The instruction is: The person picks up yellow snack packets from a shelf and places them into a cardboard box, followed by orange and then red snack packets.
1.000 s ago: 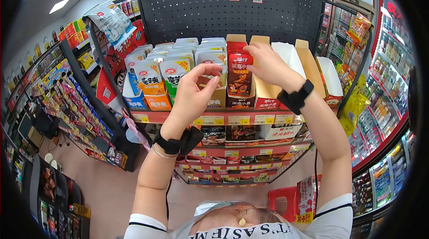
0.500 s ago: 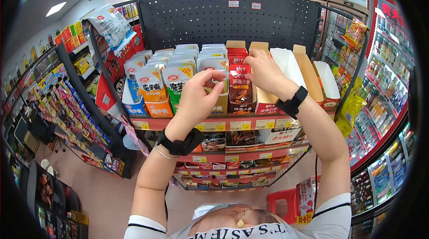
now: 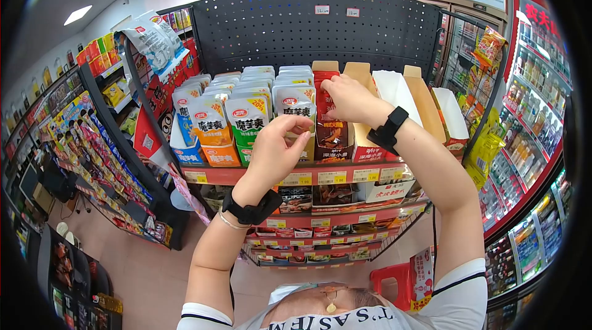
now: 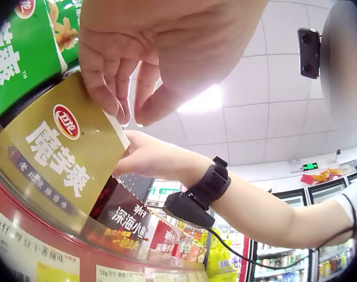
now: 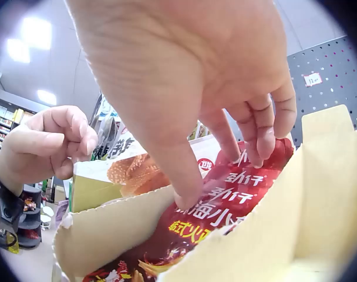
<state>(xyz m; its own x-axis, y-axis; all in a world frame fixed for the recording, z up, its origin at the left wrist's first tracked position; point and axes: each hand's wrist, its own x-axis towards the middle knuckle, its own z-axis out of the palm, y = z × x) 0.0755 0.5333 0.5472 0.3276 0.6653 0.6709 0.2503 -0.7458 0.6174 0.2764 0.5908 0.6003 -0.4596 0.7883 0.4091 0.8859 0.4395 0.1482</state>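
In the right wrist view, the right hand (image 5: 196, 64) reaches down into an opened carton (image 5: 125, 229), its fingers and thumb touching a row of red snack packets (image 5: 225, 194). The head view has the same right hand (image 3: 351, 99) over the red packets (image 3: 330, 129), between the white packets and a cardboard box. The left hand (image 3: 277, 148) is just in front of the white pouches (image 3: 294, 100); in the left wrist view the left hand (image 4: 161, 53) is at the top edge of a gold box (image 4: 67, 141), fingers loosely bent. Whether it touches the box is unclear.
Orange pouches (image 3: 209, 120) and green pouches (image 3: 246, 114) stand to the left. Opened boxes (image 3: 394, 92) line the shelf's right side. A black pegboard (image 3: 259, 28) rises behind. Lower shelves carry more packets, and a red stool (image 3: 394, 284) stands on the floor.
The right hand has shifted left over the red packets. Packets that leaned forward beneath it half a second ago stand further back. The left hand has moved slightly right and down.
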